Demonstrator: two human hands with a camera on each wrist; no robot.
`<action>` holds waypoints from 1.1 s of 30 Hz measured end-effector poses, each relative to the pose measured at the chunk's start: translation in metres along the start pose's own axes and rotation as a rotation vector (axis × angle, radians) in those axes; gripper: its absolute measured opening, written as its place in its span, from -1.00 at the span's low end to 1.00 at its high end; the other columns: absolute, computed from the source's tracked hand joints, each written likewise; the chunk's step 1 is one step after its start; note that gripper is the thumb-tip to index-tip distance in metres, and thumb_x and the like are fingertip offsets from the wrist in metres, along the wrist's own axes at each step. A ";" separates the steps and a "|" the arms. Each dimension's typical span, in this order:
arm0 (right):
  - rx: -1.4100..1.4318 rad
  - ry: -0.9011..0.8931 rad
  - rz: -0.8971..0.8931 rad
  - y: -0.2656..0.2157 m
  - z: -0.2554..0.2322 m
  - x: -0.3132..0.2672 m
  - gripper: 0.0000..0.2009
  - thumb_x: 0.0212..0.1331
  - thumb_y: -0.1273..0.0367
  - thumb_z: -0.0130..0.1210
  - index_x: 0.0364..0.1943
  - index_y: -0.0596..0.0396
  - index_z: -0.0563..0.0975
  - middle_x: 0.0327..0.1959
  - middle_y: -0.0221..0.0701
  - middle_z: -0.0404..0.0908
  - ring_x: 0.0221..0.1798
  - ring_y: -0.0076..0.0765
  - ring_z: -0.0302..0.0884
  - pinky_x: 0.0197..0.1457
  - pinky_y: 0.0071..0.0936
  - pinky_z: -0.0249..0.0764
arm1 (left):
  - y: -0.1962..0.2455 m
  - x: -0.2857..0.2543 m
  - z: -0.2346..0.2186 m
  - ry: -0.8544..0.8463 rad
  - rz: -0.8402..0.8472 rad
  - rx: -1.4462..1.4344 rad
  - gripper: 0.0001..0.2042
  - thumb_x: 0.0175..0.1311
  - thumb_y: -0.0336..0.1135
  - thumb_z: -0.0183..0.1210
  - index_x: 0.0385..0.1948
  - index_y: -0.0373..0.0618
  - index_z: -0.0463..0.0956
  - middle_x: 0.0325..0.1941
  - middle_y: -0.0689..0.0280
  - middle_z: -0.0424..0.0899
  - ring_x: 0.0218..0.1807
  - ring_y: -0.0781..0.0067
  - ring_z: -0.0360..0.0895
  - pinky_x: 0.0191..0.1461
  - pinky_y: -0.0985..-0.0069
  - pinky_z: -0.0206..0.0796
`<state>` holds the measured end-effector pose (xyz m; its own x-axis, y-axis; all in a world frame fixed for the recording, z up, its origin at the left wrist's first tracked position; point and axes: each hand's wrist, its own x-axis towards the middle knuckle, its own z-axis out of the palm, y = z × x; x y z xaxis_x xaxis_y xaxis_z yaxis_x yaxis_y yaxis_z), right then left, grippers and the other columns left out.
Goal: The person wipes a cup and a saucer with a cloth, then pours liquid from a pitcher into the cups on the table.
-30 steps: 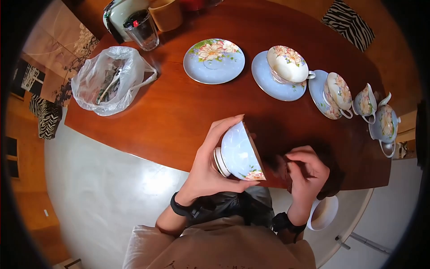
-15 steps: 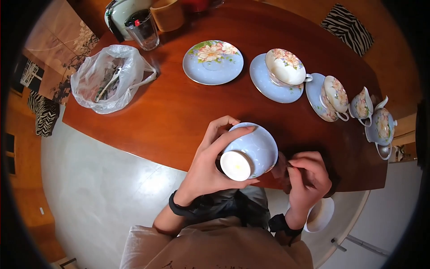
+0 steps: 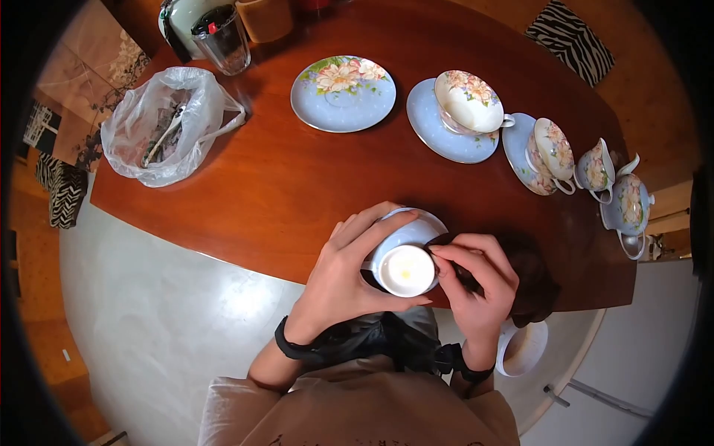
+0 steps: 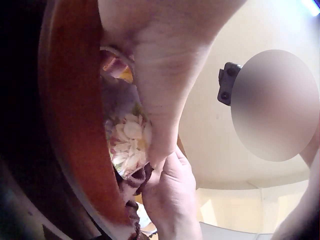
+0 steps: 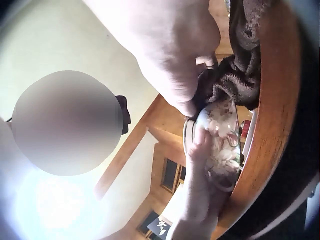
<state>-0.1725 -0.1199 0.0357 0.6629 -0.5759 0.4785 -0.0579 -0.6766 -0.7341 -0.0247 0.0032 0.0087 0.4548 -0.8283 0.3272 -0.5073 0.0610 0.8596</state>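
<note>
A light blue floral teacup is tipped over above the table's near edge, its white foot facing up toward the head camera. My left hand grips the cup's bowl from the left, fingers over the top side and thumb below. In the right wrist view, flowers show on the cup's side, with a handle lower down. A dark brown cloth is pinched in my right hand. Those fingertips press the cloth right at the edge of the cup's foot. Most of the cup's inside is hidden.
A bare floral saucer lies ahead. To its right stand a cup on a saucer, another cup on a saucer, a creamer and a teapot. A plastic bag and a glass are at left.
The left hand has turned the cup from side-on until its foot faces up. My right hand has moved left with the cloth, from beside the cup onto its foot.
</note>
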 end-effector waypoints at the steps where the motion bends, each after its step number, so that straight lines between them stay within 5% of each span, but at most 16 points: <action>1: 0.003 -0.015 0.034 0.000 -0.002 -0.003 -0.76 -0.08 0.62 0.38 -0.27 0.13 0.73 -0.30 -0.44 0.64 -0.34 -0.43 0.49 -0.39 -0.54 0.38 | 0.000 0.000 0.000 0.003 -0.004 0.008 -0.16 -0.31 -0.13 0.61 0.22 -0.04 0.53 0.20 0.10 0.57 0.20 -0.02 0.53 0.27 0.20 0.31; 8: -0.039 -0.134 -0.199 0.015 -0.014 -0.017 -0.75 -0.19 0.60 0.44 -0.34 0.05 0.76 -0.36 -0.51 0.65 -0.38 -0.46 0.51 -0.37 -0.52 0.35 | -0.002 0.002 0.006 0.082 -0.049 -0.006 -0.17 -0.29 -0.14 0.60 0.22 -0.03 0.52 0.20 0.11 0.56 0.13 -0.05 0.56 0.18 0.15 0.41; 14: -0.038 0.123 -0.078 0.015 -0.021 -0.018 -0.76 -0.20 0.67 0.39 -0.35 0.19 0.73 -0.35 -0.36 0.64 -0.37 -0.37 0.56 -0.34 -0.53 0.47 | 0.001 0.000 0.007 0.084 -0.066 0.066 -0.15 -0.32 -0.15 0.63 0.21 -0.09 0.52 0.20 0.06 0.55 0.20 -0.02 0.55 0.24 0.18 0.43; 19: -0.132 0.067 -0.097 -0.001 -0.003 -0.006 -0.74 -0.17 0.60 0.45 -0.31 0.07 0.75 -0.30 -0.44 0.64 -0.27 -0.37 0.54 -0.29 -0.52 0.46 | 0.000 0.000 0.009 0.108 -0.048 0.080 -0.15 -0.28 -0.07 0.61 0.23 -0.03 0.50 0.21 0.12 0.54 0.12 -0.05 0.56 0.16 0.14 0.43; 33: -0.274 -0.128 -0.055 -0.016 -0.006 -0.012 -0.76 -0.14 0.51 0.45 -0.30 -0.04 0.75 -0.35 -0.54 0.55 -0.37 -0.42 0.46 -0.32 -0.48 0.39 | -0.004 -0.005 0.008 0.097 -0.042 0.126 -0.12 -0.32 -0.14 0.59 0.27 0.00 0.46 0.23 0.12 0.51 0.10 -0.05 0.53 0.17 0.11 0.41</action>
<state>-0.1837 -0.1052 0.0447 0.7585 -0.4841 0.4362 -0.2068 -0.8137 -0.5433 -0.0307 0.0029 0.0006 0.5429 -0.7707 0.3334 -0.5710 -0.0478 0.8195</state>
